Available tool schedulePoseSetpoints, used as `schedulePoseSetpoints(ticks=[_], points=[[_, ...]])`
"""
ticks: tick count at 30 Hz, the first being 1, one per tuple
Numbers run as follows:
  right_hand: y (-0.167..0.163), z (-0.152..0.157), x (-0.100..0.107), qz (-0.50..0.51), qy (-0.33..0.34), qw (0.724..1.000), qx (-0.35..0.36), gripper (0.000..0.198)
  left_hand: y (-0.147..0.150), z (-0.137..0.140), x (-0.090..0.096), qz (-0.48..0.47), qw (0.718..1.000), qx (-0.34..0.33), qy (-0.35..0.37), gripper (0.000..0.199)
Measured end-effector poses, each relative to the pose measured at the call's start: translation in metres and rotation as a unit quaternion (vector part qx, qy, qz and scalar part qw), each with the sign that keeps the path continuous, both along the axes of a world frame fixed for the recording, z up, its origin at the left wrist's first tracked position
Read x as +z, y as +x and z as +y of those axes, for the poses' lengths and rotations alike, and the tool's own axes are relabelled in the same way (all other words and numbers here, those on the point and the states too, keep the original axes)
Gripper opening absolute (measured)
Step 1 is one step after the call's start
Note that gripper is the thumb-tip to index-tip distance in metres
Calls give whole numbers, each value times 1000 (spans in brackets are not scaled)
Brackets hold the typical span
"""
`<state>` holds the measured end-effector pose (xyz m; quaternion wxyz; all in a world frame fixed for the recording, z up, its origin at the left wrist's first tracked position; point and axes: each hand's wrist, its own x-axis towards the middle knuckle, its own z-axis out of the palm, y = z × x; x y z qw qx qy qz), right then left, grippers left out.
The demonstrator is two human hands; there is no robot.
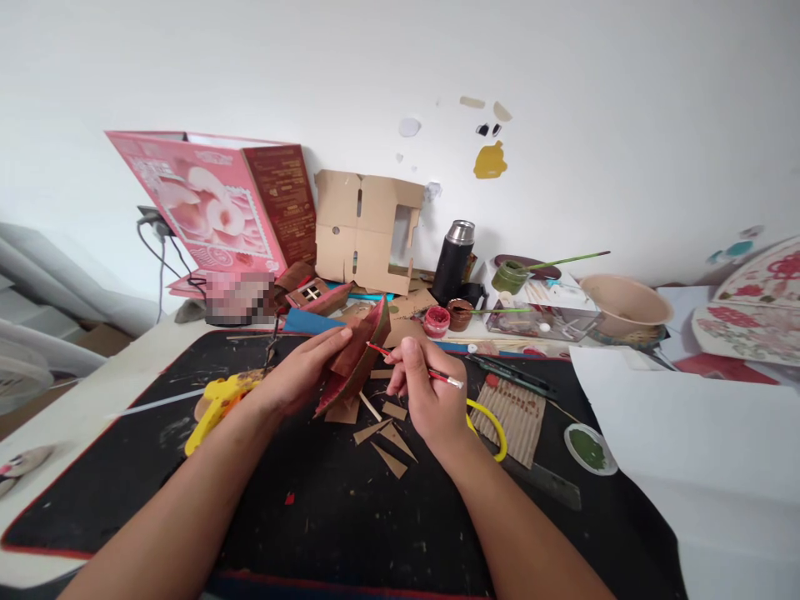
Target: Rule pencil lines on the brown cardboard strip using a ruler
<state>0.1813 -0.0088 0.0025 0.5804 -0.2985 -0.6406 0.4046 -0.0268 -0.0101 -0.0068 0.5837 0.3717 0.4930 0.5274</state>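
Tilted up on its end, a boat-shaped cardboard model (357,360) painted red-brown with a greenish edge is held in my left hand (312,367), thumb and fingers gripping its left side. My right hand (431,392) pinches a thin red paintbrush (437,375) with a silvery end. The brush tip reaches the near edge of the model; I cannot tell whether it touches. Below them, small brown cardboard scraps (391,458) lie on the black mat (350,525). An open jar of red paint (436,320) and a brown paint jar (460,314) stand behind my right hand.
A yellow glue gun (218,408) lies left of my forearm. To the right are corrugated cardboard (509,417), a ruler (550,485), yellow-handled scissors (497,429) and a lid with green paint (587,450). A black thermos (453,262) and cardboard sheet (359,233) stand behind.
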Motion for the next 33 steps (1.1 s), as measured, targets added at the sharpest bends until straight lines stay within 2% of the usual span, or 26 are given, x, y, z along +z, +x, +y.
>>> schedulePoseSetpoints(ticks=[13,21,28,31,33], points=[[-1,0,-1,0,-21,1000,-11,48,1,-5,10,15,1000,-15,-12,83],[0,-1,0,-2,-16,1000,-1,48,2,-3,8,-13,999,-22,-20,79],[-1,0,2,52,-45,997,-17,48,-4,0,2,-41,998,-27,-45,52],[-1,2,1,39,-54,997,-28,42,-1,-1,2,-54,996,-45,-59,45],[-1,4,0,9,-33,999,-35,34,3,-2,2,-60,995,-55,-65,41]])
